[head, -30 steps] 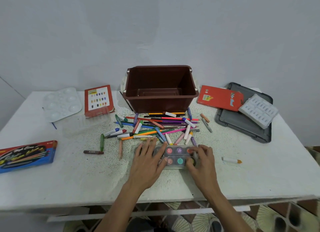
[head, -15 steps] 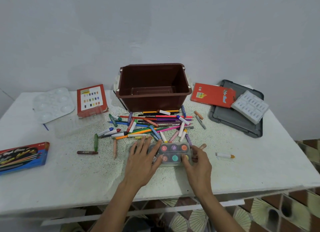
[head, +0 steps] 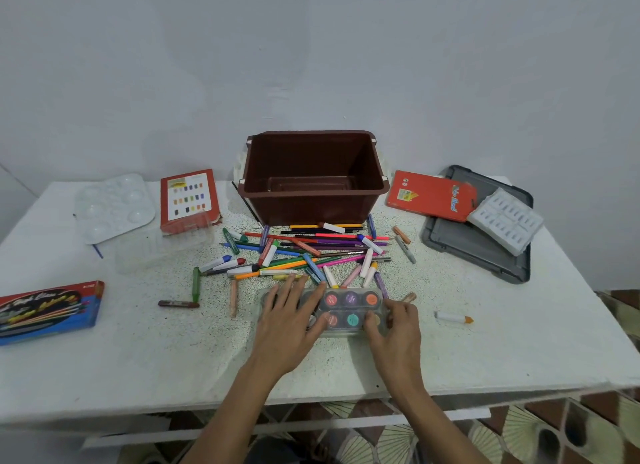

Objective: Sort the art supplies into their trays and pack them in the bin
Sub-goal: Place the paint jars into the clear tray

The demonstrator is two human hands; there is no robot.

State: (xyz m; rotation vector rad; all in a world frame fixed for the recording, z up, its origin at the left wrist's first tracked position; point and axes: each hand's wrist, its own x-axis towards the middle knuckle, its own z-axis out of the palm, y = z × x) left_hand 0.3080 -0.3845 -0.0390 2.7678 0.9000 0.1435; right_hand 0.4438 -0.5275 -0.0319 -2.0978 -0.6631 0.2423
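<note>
A clear watercolour paint tray [head: 349, 309] with round colour pans lies near the table's front, below a heap of pencils, crayons and markers [head: 311, 252]. My left hand [head: 291, 316] lies flat on the tray's left half, fingers spread and straight. My right hand [head: 398, 325] grips the tray's right end with curled fingers. The empty brown bin [head: 313, 176] stands behind the heap. A white crayon tray [head: 505, 224] rests on the grey lid [head: 478, 245] at the right.
A white palette [head: 114, 205] and a red paint box [head: 188, 200] sit at the back left, with a clear plastic tray [head: 162, 245] in front. A blue-red box [head: 48, 309] lies at the left edge, a red pencil box [head: 431, 195] at the right, a white-orange crayon [head: 453, 317] nearby.
My right hand has slid from the top of the tray's right part to its right end. The left hand stays flat on the tray. The camera view has shifted slightly.
</note>
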